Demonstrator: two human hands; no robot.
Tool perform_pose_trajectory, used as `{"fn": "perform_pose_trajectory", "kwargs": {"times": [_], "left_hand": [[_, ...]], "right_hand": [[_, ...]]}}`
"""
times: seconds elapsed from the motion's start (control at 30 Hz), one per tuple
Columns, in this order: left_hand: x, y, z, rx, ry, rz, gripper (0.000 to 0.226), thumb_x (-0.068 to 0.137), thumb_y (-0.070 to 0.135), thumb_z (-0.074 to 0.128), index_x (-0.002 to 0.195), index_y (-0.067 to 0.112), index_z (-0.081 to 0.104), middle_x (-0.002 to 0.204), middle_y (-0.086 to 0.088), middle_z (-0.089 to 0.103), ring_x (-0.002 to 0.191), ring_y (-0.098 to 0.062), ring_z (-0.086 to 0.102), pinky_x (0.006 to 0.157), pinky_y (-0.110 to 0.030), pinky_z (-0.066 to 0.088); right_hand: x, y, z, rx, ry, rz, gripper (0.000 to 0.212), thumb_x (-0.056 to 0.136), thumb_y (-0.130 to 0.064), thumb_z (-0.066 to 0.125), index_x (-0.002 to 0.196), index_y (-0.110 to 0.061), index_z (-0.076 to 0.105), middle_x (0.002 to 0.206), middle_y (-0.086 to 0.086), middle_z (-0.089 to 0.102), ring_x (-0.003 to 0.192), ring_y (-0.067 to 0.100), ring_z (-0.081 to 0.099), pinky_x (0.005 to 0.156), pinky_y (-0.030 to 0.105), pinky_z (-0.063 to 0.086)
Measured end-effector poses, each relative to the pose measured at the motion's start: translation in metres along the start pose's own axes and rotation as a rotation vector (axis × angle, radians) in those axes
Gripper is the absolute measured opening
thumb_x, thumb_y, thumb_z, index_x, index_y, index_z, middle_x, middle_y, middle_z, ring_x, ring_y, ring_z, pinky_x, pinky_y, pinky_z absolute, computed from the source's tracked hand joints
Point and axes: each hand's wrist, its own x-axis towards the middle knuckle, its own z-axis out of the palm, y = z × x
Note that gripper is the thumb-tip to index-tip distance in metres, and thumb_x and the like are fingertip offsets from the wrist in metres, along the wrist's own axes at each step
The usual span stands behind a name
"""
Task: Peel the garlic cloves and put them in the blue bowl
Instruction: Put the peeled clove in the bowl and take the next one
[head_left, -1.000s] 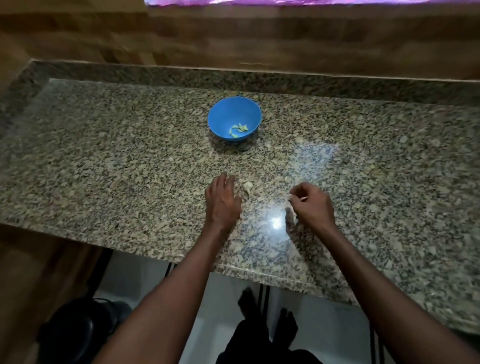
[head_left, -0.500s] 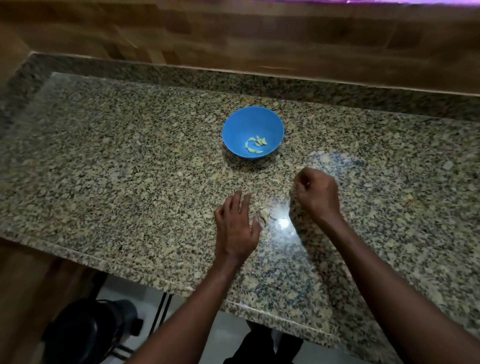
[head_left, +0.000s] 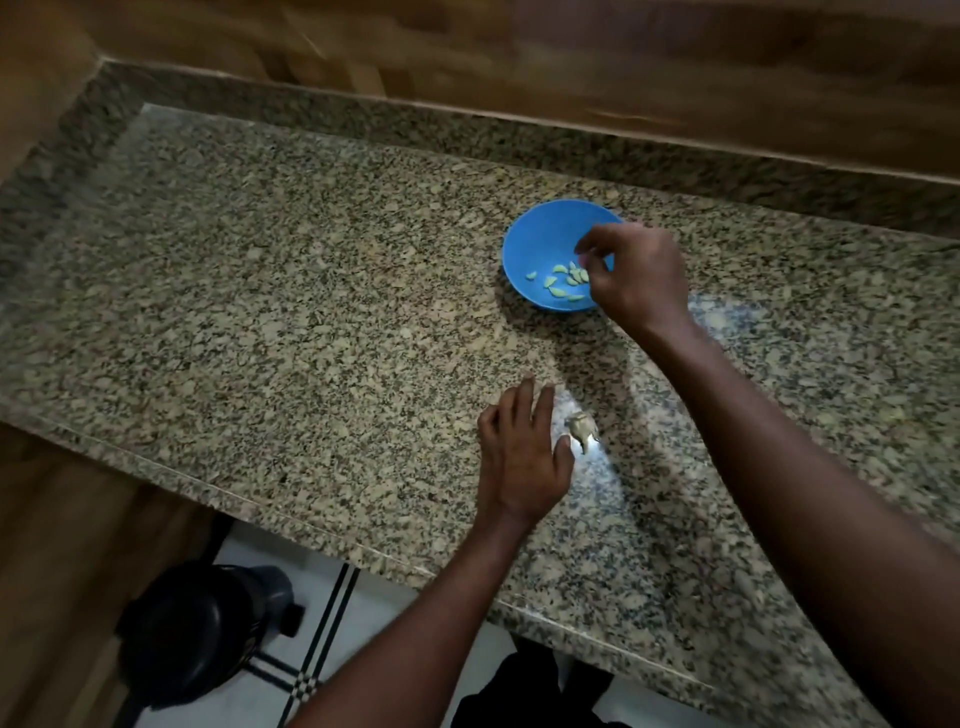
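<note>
Reaching from the counter to the round blue plastic bowl (head_left: 540, 249), the right hand (head_left: 636, 278) is hovering over pale peeled cloves (head_left: 563, 283), fingers loosely pinched; whether they are holding one, I cannot tell. Beside the garlic remnant (head_left: 581, 428), the left hand (head_left: 522, 454) is resting flat on speckled granite (head_left: 260, 291). A careless release risks bouncing the clove out.

Two bare forearms without sleeves lead to the bare left hand (head_left: 522, 457) and bare right hand (head_left: 636, 275); no rings, watch or gloves are worn.
</note>
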Motion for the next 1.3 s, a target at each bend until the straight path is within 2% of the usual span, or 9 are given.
{"fn": "perform_pose_trajectory", "kwargs": {"times": [0.1, 0.17, 0.33, 0.43, 0.57, 0.7, 0.93, 1.03, 1.3], "left_hand": [[0.000, -0.002, 0.001, 0.004, 0.008, 0.011, 0.064, 0.096, 0.043, 0.050, 0.153, 0.016, 0.042, 0.161, -0.012, 0.037, 0.143, -0.028, 0.038, 0.111, -0.047, 0.031], [0.000, -0.001, 0.003, -0.004, 0.020, 0.011, 0.062, 0.096, 0.042, 0.050, 0.153, 0.016, 0.043, 0.161, -0.011, 0.038, 0.143, -0.028, 0.037, 0.111, -0.048, 0.031], [-0.002, -0.002, 0.001, -0.062, 0.074, 0.013, 0.048, 0.100, 0.036, 0.045, 0.146, 0.020, 0.051, 0.156, -0.009, 0.043, 0.140, -0.026, 0.039, 0.111, -0.047, 0.032], [-0.004, -0.002, -0.001, -0.091, 0.077, 0.079, 0.040, 0.101, 0.031, 0.044, 0.138, 0.022, 0.055, 0.146, -0.007, 0.051, 0.134, -0.026, 0.045, 0.108, -0.047, 0.040], [-0.006, 0.000, -0.011, -0.270, 0.090, 0.084, 0.029, 0.098, 0.022, 0.056, 0.125, 0.019, 0.065, 0.120, -0.002, 0.060, 0.109, -0.021, 0.050, 0.089, -0.044, 0.049], [-0.008, 0.015, -0.028, -0.536, -0.017, 0.065, 0.029, 0.099, 0.011, 0.064, 0.128, 0.011, 0.068, 0.115, -0.002, 0.064, 0.098, -0.016, 0.059, 0.079, -0.037, 0.060], [-0.013, 0.050, -0.071, -1.132, -0.188, -0.209, 0.022, 0.092, 0.021, 0.077, 0.115, 0.020, 0.077, 0.111, 0.006, 0.075, 0.098, -0.003, 0.071, 0.080, -0.025, 0.062], [-0.008, 0.059, -0.077, -1.221, -0.274, -0.270, 0.019, 0.090, 0.014, 0.078, 0.109, 0.018, 0.078, 0.108, 0.004, 0.077, 0.087, -0.013, 0.075, 0.077, -0.036, 0.065], [-0.002, 0.085, -0.083, -1.259, -0.391, -0.304, 0.028, 0.093, 0.001, 0.072, 0.120, -0.007, 0.070, 0.115, -0.019, 0.074, 0.079, -0.013, 0.073, 0.072, -0.025, 0.062]], "right_hand": [[-0.058, 0.006, -0.012, 0.107, 0.129, 0.078, 0.011, 0.093, -0.026, 0.070, 0.093, -0.015, 0.074, 0.083, -0.002, 0.074, 0.066, 0.016, 0.066, 0.058, 0.025, 0.047], [-0.101, 0.014, -0.009, 0.115, 0.054, 0.198, 0.011, 0.094, -0.028, 0.072, 0.093, -0.017, 0.071, 0.077, -0.005, 0.070, 0.059, 0.009, 0.063, 0.054, 0.021, 0.045], [-0.159, 0.035, 0.020, 0.029, -0.279, 0.229, 0.029, 0.088, -0.019, 0.077, 0.115, -0.027, 0.071, 0.098, -0.001, 0.074, 0.081, 0.016, 0.069, 0.068, 0.029, 0.052], [-0.164, 0.031, 0.027, 0.081, -0.282, 0.194, 0.034, 0.085, -0.016, 0.080, 0.117, -0.025, 0.074, 0.098, 0.001, 0.072, 0.083, 0.018, 0.068, 0.072, 0.031, 0.053], [-0.164, 0.029, 0.024, 0.209, -0.255, 0.374, 0.018, 0.081, -0.021, 0.086, 0.096, -0.018, 0.077, 0.079, -0.004, 0.071, 0.076, 0.015, 0.070, 0.070, 0.024, 0.050], [-0.173, 0.039, 0.010, 0.459, -0.318, 0.547, 0.017, 0.087, -0.022, 0.081, 0.077, -0.011, 0.073, 0.066, 0.005, 0.074, 0.064, 0.022, 0.074, 0.065, 0.038, 0.062], [-0.187, 0.049, -0.034, 0.654, -0.367, 0.540, 0.023, 0.101, -0.016, 0.063, 0.089, 0.000, 0.074, 0.066, 0.009, 0.074, 0.051, 0.015, 0.066, 0.046, 0.025, 0.049], [-0.190, 0.054, -0.049, 0.705, -0.389, 0.544, 0.027, 0.105, -0.014, 0.057, 0.088, 0.000, 0.073, 0.063, 0.007, 0.073, 0.049, 0.013, 0.063, 0.045, 0.023, 0.048], [-0.201, 0.080, -0.065, 0.561, -0.183, 0.550, 0.007, 0.088, -0.016, 0.080, 0.089, -0.016, 0.073, 0.073, 0.006, 0.074, 0.059, 0.021, 0.074, 0.055, 0.038, 0.060]]}}
